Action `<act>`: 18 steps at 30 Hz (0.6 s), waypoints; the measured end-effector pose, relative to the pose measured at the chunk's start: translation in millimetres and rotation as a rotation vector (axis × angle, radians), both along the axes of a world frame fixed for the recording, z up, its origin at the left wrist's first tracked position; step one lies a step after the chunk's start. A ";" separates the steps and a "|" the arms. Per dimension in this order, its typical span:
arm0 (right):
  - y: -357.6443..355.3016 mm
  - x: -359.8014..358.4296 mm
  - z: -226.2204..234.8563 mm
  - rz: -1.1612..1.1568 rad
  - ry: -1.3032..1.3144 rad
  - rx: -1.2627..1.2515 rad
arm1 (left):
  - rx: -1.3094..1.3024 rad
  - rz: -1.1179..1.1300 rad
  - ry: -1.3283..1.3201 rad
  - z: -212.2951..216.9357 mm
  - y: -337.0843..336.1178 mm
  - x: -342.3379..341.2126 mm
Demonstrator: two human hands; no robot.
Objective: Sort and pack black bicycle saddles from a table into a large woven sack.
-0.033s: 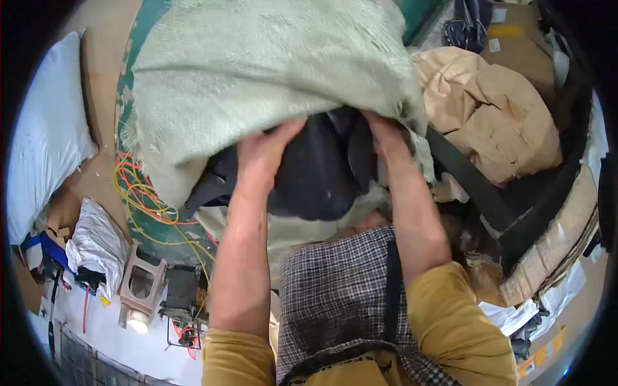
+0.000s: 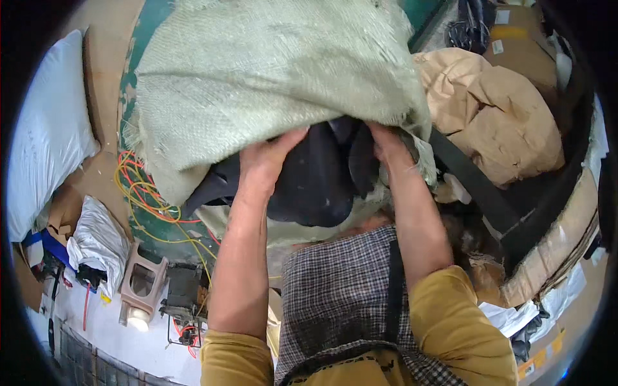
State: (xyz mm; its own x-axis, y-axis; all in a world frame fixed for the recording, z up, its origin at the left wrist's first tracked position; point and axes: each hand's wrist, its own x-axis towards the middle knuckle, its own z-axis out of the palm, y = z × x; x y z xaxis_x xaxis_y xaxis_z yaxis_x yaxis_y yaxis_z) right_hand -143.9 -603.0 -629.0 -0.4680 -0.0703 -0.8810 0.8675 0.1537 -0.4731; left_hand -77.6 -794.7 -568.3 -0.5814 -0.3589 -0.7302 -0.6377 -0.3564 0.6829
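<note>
A pale green woven sack (image 2: pixel 270 71) lies across the middle with its mouth facing me. Out of that mouth bulges dark navy cloth (image 2: pixel 312 186), soft and folded. My left hand (image 2: pixel 267 154) reaches in at the left of the cloth, its thumb side against it and its fingers covered by the sack. On the opposite side, my right hand (image 2: pixel 389 145) goes under the sack's edge beside the cloth, its fingers hidden too. Whether either hand grips the cloth cannot be made out.
Yellow and orange cords (image 2: pixel 138 186) lie left of the sack on a green surface. A white bag (image 2: pixel 51 135) stands far left, above a beige plastic stool (image 2: pixel 141 283). Crumpled brown paper (image 2: pixel 502 116) and a dark strap (image 2: pixel 476 180) sit at the right.
Both hands and the dark cloth have shifted slightly toward me. The front fold of the sack has moved down a little.
</note>
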 end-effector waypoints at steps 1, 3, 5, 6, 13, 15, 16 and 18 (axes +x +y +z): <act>-4.3 4.8 7.0 0.050 0.018 0.012 | -0.013 0.005 0.000 -3.0 -4.9 5.4; 8.1 -8.4 -11.0 0.108 0.062 0.022 | 0.129 -0.075 0.019 -12.2 -9.3 3.1; 57.3 -27.8 -66.7 1.011 0.220 0.463 | 0.060 -0.078 0.039 -22.5 12.1 -19.6; 42.0 -26.2 -70.9 1.012 0.235 0.436 | -0.054 -0.074 0.033 -27.5 5.9 -26.8; 10.5 -13.4 -17.0 -0.021 -0.097 0.086 | -0.014 -0.107 0.007 32.3 6.6 -26.0; 20.8 16.7 -6.2 -0.073 -0.225 -0.145 | -0.075 -0.151 -0.112 46.8 4.3 -9.8; 18.0 29.1 8.0 -0.128 -0.383 -0.095 | -0.114 -0.173 -0.183 54.8 3.5 -2.1; 2.7 50.2 69.4 -0.208 -0.503 -0.331 | -0.037 -0.225 -0.300 81.2 -2.6 14.7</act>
State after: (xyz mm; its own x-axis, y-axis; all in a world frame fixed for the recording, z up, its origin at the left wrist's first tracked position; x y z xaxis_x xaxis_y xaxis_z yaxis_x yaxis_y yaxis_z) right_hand -93.7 -600.2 -559.6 -0.0363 -0.3287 -0.9437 0.9919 -0.1265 0.0059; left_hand -62.9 -797.4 -487.1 -0.4109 -0.2763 -0.8688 -0.8707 -0.1634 0.4638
